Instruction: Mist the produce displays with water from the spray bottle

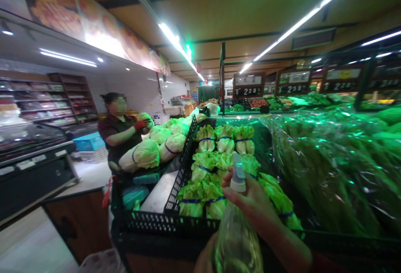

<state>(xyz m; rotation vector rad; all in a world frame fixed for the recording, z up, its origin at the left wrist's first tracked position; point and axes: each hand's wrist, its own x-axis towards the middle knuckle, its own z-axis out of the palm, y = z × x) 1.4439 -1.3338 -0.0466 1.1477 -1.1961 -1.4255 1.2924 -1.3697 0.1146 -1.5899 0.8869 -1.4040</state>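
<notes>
A clear spray bottle [236, 239] with a white and translucent spray head stands upright in front of me at the lower middle. My right hand [249, 200] is closed round its neck, just under the nozzle. Low on the bottle's left side, my left hand [206, 256] grips the body; most of its fingers are hidden by the bottle or cut off by the frame edge. Just beyond lie bunches of green lettuce [216, 162], tied with purple bands, in rows on the display. One lettuce bunch [277, 195] lies right of my right hand.
Black perforated dividers [180, 173] border the lettuce. Left of them are banded cabbages [145, 154], where a person [117, 127] in red gloves holds a cabbage. Plastic-wrapped greens [326, 177] fill the right side. Price signs [249, 86] hang above.
</notes>
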